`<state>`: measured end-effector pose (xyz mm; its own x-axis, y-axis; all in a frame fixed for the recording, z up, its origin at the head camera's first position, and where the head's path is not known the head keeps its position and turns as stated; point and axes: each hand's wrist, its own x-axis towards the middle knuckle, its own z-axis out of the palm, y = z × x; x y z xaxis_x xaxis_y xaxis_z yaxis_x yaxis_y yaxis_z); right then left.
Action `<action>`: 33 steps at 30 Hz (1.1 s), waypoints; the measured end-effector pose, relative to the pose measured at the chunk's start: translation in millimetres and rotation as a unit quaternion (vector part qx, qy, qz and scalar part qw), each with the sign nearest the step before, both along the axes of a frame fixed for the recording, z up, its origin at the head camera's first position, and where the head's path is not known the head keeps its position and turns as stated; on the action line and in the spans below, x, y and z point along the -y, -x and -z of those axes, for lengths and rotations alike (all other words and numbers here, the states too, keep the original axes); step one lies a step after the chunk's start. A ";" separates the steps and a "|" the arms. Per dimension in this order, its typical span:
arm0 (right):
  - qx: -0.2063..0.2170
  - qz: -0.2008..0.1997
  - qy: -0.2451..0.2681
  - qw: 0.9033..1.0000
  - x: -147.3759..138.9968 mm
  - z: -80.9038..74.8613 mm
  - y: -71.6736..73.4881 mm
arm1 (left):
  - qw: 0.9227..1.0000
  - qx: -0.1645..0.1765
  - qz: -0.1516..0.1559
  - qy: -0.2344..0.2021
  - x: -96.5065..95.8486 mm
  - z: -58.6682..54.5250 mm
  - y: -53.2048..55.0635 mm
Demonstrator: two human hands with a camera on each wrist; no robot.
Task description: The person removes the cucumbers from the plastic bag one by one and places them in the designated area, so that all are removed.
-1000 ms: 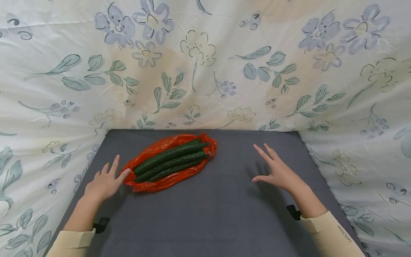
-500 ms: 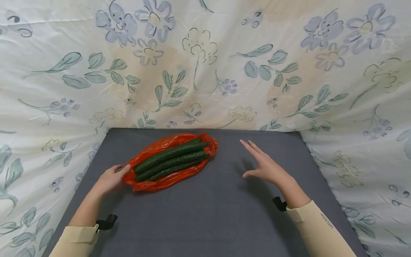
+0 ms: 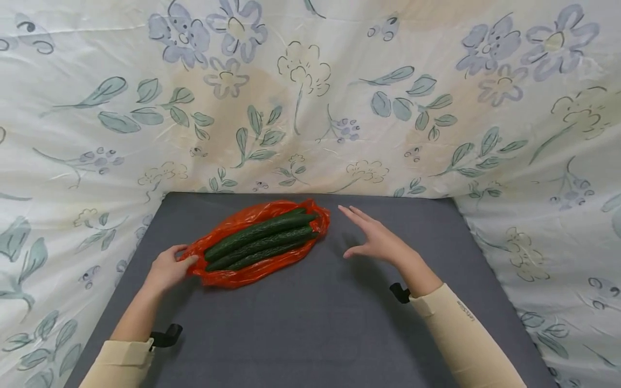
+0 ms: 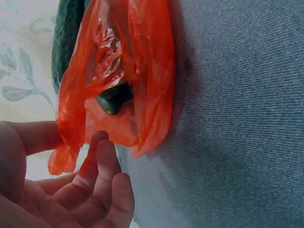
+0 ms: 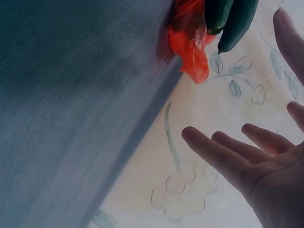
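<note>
Several dark green cucumbers lie side by side, slanting across an opened red plastic bag on the grey surface. At the bag's left end my left hand pinches its edge. The left wrist view shows the gathered plastic at the thumb, with the other fingers curled below it and the dark end of a cucumber inside the bag. To the right of the bag, my right hand hovers with fingers extended and thumb spread, touching nothing. The right wrist view has the bag's other end beyond those fingers.
A grey cloth-covered table lies beneath everything. Flower-printed fabric rises behind it and on both sides. Dark wrist-worn devices show near both cream sleeves.
My left hand has gone from spread fingers beside the bag to pinching its left end. My right hand has moved left toward the bag's right end, still open. The cucumbers stay almost in place.
</note>
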<state>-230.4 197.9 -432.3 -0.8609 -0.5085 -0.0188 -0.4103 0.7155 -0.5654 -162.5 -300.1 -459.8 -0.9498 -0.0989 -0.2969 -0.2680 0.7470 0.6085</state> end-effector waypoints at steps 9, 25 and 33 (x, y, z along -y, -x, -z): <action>-0.049 -0.009 0.041 0.998 51.7 -0.8 18.1 | 0.998 -0.015 -0.027 -0.055 -3.0 -3.4 3.4; -0.029 0.000 -0.042 0.999 170.8 21.8 55.6 | 0.997 -0.009 -0.018 -0.077 -7.4 -2.2 11.0; -0.085 -0.007 -0.073 0.994 175.2 32.2 59.1 | 0.995 -0.009 -0.035 -0.097 -1.5 -5.8 10.1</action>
<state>-289.5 22.7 -464.5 -0.8506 -0.5232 0.0519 -0.5019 0.7786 -0.3766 -172.5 -298.6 -454.0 -0.9480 -0.1077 -0.2994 -0.3028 0.5946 0.7448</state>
